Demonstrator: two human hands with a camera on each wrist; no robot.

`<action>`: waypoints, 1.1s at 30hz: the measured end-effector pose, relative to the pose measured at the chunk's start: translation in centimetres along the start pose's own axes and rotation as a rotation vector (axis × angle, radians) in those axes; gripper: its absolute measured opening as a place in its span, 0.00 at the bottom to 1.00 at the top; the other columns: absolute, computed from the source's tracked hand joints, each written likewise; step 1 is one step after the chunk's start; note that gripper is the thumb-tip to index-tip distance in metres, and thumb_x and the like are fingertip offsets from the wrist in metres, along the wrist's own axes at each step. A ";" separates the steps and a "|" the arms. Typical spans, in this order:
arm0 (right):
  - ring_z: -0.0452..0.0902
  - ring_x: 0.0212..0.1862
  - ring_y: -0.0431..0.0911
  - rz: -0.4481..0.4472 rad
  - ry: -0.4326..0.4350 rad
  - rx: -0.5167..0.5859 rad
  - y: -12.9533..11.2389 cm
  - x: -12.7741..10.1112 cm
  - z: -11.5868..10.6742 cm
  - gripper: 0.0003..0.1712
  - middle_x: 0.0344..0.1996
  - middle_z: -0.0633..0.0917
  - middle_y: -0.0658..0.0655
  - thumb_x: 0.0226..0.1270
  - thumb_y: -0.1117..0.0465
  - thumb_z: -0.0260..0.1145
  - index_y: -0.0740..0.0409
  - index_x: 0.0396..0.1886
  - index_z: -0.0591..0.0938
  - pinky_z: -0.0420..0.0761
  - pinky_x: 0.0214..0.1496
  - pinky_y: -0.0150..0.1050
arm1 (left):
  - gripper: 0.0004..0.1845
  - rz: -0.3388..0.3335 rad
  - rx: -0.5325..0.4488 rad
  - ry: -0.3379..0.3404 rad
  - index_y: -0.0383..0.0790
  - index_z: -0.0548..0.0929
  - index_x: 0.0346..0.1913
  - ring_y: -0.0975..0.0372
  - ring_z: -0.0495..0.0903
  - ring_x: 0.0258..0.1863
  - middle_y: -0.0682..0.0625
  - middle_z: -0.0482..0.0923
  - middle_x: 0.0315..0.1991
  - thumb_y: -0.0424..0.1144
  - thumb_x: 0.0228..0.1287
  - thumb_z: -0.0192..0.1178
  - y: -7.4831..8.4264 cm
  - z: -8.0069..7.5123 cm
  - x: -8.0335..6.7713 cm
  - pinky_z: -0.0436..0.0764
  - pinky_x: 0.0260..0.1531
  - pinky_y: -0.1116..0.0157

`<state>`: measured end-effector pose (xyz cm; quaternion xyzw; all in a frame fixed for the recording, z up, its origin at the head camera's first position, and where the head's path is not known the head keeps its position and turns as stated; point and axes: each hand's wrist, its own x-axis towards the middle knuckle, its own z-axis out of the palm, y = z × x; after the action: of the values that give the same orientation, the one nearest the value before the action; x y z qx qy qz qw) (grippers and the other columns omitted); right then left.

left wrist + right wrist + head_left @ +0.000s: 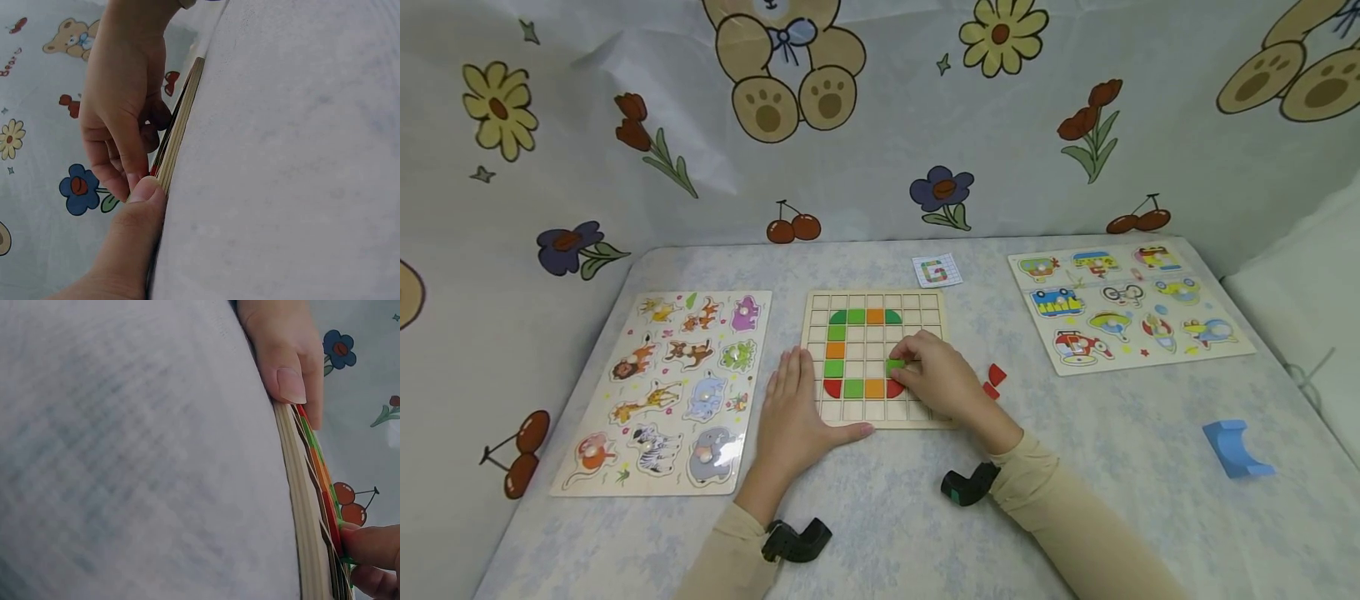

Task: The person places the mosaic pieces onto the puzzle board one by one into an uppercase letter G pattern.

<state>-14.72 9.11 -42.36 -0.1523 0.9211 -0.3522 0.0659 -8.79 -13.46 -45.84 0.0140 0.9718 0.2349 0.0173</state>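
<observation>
Bench (1075,467), pale patterned cover, carries all items. At its centre lies the wooden grid board (874,412), part-filled with green, orange and red tiles.

At 9 o'clock of the grid board: animal peg puzzle (673,387). At 2 o'clock: vehicle peg puzzle (1123,304). No legible writing on either.

Left hand (793,417) lies flat, fingers spread and straight, palm on the bench at the board's 8 o'clock corner, thumb along the near edge.

Right hand (936,375) rests over the board's right half. Its grip is pinching a green tile (895,365) between fingertips. The tile sits at 9 o'clock of the hand, directly above the red quarter-round tile in the bottom filled row.

Blue arch block (1236,448) stands at 4 o'clock of the board, well apart.

Pattern card (937,271) at 1 o'clock shows a coloured figure resembling "G".

Two red pieces (995,379) lie just beside the right hand at 3 o'clock.
</observation>
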 end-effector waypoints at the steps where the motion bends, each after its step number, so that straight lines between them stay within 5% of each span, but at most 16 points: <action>1: 0.76 0.40 0.43 -0.006 0.004 -0.009 0.0 0.0 0.0 0.09 0.39 0.81 0.47 0.62 0.57 0.73 0.50 0.41 0.86 0.79 0.46 0.39 | 0.80 -0.002 0.000 0.000 0.33 0.43 0.79 0.49 0.36 0.81 0.40 0.38 0.81 0.84 0.31 0.64 0.0 -0.1 0.0 0.43 0.79 0.48; 10: 0.74 0.35 0.39 -0.075 -0.066 -0.100 0.2 -1.0 -0.5 0.13 0.41 0.79 0.46 0.70 0.58 0.66 0.53 0.50 0.88 0.75 0.36 0.33 | 0.81 0.008 0.008 0.000 0.33 0.42 0.79 0.49 0.35 0.81 0.39 0.38 0.81 0.85 0.31 0.63 -0.2 0.1 -0.1 0.43 0.79 0.48; 21: 0.78 0.45 0.44 -0.103 -0.078 -0.156 3.6 -3.7 -5.1 0.17 0.50 0.82 0.52 0.71 0.69 0.60 0.55 0.56 0.83 0.80 0.49 0.42 | 0.81 0.019 -0.013 0.024 0.32 0.43 0.79 0.47 0.37 0.81 0.38 0.39 0.81 0.83 0.30 0.66 -0.2 0.2 0.0 0.43 0.79 0.46; 33: 0.78 0.45 0.45 -0.076 -0.122 -0.238 7.5 -5.5 -8.4 0.16 0.45 0.83 0.53 0.66 0.71 0.65 0.57 0.51 0.85 0.81 0.50 0.44 | 0.81 0.017 -0.015 0.022 0.32 0.43 0.79 0.48 0.36 0.81 0.39 0.38 0.81 0.84 0.30 0.65 -0.1 0.1 -0.2 0.43 0.79 0.46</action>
<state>-13.19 21.50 -41.06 -0.2149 0.9442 -0.2328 0.0900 -8.64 -13.50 -46.01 0.0193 0.9699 0.2426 0.0050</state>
